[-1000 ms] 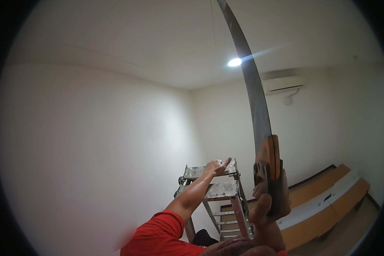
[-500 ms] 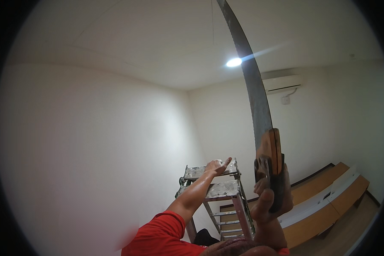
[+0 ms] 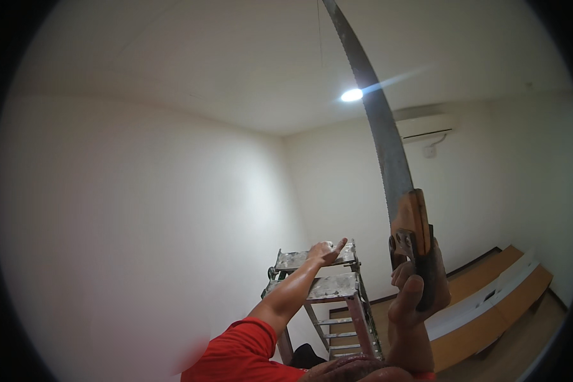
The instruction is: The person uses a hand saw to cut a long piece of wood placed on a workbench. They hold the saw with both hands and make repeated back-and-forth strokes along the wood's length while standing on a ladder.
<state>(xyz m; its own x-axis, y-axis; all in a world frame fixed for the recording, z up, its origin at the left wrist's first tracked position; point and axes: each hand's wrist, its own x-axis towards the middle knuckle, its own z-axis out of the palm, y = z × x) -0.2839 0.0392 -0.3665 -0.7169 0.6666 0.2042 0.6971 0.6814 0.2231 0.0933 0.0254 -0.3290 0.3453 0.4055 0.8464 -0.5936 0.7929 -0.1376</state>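
My right hand [image 3: 420,290] is closed around the handle of a handsaw [image 3: 388,149], raised on the right side. Its long grey blade points up toward the ceiling, with the toothed edge on the left and the tip at the top of the picture. Wood shows at the blade's base, above my fist. My left arm reaches forward to a paint-spattered stepladder [image 3: 334,286]. On its top step rests my left hand [image 3: 326,253], thumb stretched out and the other fingers curled over the far edge, partly hidden.
The white ceiling [image 3: 235,57] holds a round lit lamp [image 3: 352,95] and a thin dark line [image 3: 319,35]. A white wall [image 3: 140,223] stands close on the left. An air conditioner [image 3: 426,126] hangs on the far wall. Low brown-and-white furniture [image 3: 490,312] lies at the lower right.
My right hand and the saw's handle have shifted right and slightly up, so the blade leans a little more to the left. My left hand stays on the stepladder.
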